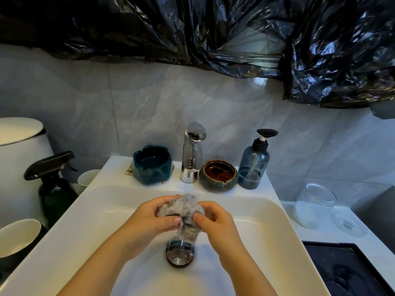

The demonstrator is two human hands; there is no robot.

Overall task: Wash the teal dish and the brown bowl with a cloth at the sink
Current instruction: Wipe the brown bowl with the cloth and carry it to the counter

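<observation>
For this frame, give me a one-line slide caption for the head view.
Both hands, left and right, wring a grey cloth over the sink; teal dish and brown bowl wait beside the tap.

- Cloth, centre frame: grey, nubbly weave.
- Sink: glossy white ceramic.
- Tap and drain: mirror-bright metal.
- Teal dish, brown bowl: glazed, shiny.
- Sheet, top: crinkled glossy black plastic.
- Wall: smooth marbled tile.

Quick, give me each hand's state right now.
Left hand: fingers closed on the grey cloth, over the sink.
Right hand: fingers closed on the same cloth.
</observation>
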